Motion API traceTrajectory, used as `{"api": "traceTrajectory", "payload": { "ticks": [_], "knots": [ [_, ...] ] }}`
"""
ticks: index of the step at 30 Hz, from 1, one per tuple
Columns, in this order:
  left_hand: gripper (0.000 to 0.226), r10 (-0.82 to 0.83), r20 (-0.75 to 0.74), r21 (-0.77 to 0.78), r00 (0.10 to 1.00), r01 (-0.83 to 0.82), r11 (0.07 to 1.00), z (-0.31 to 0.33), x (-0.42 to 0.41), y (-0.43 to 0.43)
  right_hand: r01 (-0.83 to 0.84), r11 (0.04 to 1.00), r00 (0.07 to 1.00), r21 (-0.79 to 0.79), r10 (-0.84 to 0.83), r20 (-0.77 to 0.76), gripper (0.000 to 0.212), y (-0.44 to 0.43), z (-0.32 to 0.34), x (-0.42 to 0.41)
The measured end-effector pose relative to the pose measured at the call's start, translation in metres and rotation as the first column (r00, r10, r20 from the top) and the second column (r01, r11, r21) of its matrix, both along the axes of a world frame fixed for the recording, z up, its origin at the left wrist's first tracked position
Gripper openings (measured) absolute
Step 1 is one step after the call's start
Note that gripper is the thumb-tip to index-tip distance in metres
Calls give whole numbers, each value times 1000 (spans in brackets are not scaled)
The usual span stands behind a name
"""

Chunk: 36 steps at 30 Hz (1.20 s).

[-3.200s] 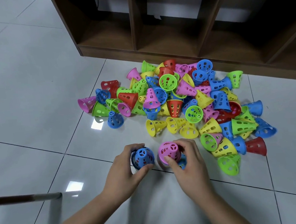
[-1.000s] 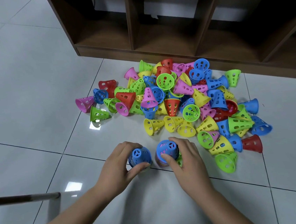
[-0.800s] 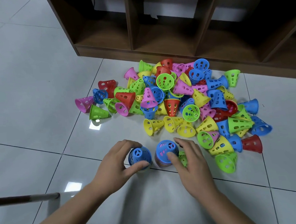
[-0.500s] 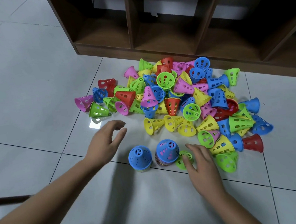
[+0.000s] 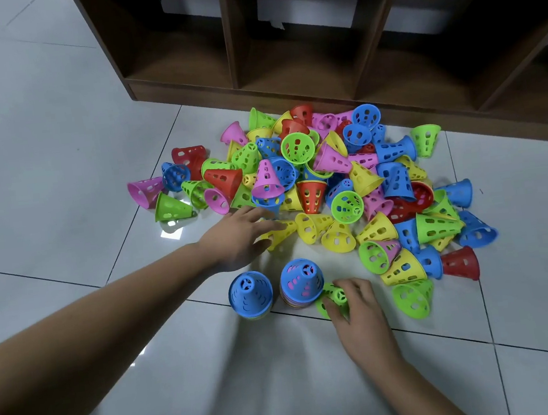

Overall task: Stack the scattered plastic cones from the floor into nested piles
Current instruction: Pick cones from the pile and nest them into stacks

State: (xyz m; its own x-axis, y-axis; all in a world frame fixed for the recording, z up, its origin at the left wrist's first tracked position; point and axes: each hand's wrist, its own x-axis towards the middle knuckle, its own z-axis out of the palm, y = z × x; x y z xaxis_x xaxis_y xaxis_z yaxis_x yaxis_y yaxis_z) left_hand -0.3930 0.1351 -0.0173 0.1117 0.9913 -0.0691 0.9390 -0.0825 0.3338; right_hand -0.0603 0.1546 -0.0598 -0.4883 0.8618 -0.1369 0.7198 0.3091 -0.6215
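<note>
Head: right hand [image 5: 361, 309] around green cone [image 5: 332, 297]

Open floor [image 5: 39, 147] is found left and near; passage is barred far by the wooden shelf [image 5: 253, 91] and right by the cone heap [image 5: 300, 147]

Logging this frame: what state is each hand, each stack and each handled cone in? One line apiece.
left hand: fingers straight, reaching over the yellow cone
yellow cone: on its side at the near edge of the heap
right hand: fingers curled round the green cone
green cone: on its side beside the right stack
left stack: upright, blue cone on top, untouched
right stack: upright, blue cone on top
heap: loose, unstacked
</note>
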Motion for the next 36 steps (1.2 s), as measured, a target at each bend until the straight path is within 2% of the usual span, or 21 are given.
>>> {"api": "traceTrajectory", "payload": {
  "ticks": [7, 13, 19, 21, 23, 25, 29, 32, 34, 36],
  "knots": [
    [35, 71, -66, -6, 995, -71, 997, -7, -11, -13, 50, 998, 999, 39, -49, -24, 37, 4, 7, 8],
    [47, 176, -188, -89, 966, -196, 977, -11, -11, -31, 95, 993, 992, 64, -89, -90, 40, 10, 23, 8],
    [65, 298, -224, -156, 928, -336, 929, -20, -20, -49, 182, 976, 965, 123, -153, -213, 42, 15, 51, 2],
    [63, 327, -211, -183, 921, -366, 913, -19, -23, -55, 209, 972, 950, 110, -175, -257, 42, 15, 66, 0],
    [59, 391, -133, -175, 911, -410, 895, -12, -22, -59, 229, 968, 938, 106, -190, -290, 41, 13, 81, -3],
    [50, 492, 31, -135, 870, -484, 865, 3, -19, -61, 235, 964, 925, 121, -184, -333, 40, 11, 94, -6],
    [38, 600, 377, -71, 705, -624, 778, 43, -5, -69, 233, 964, 883, 132, -152, -445, 42, 6, 119, -17],
    [40, 566, 587, -44, 580, -675, 737, 76, 17, -82, 174, 967, 884, 185, -70, -463, 42, 0, 133, -26],
    [40, 515, 690, -66, 508, -665, 744, 89, 34, -93, 100, 962, 900, 254, 21, -436, 41, -2, 138, -31],
    [40, 467, 738, -51, 488, -649, 759, 94, 49, -104, 17, 944, 912, 330, 121, -393, 43, -3, 138, -35]
  ]
}}
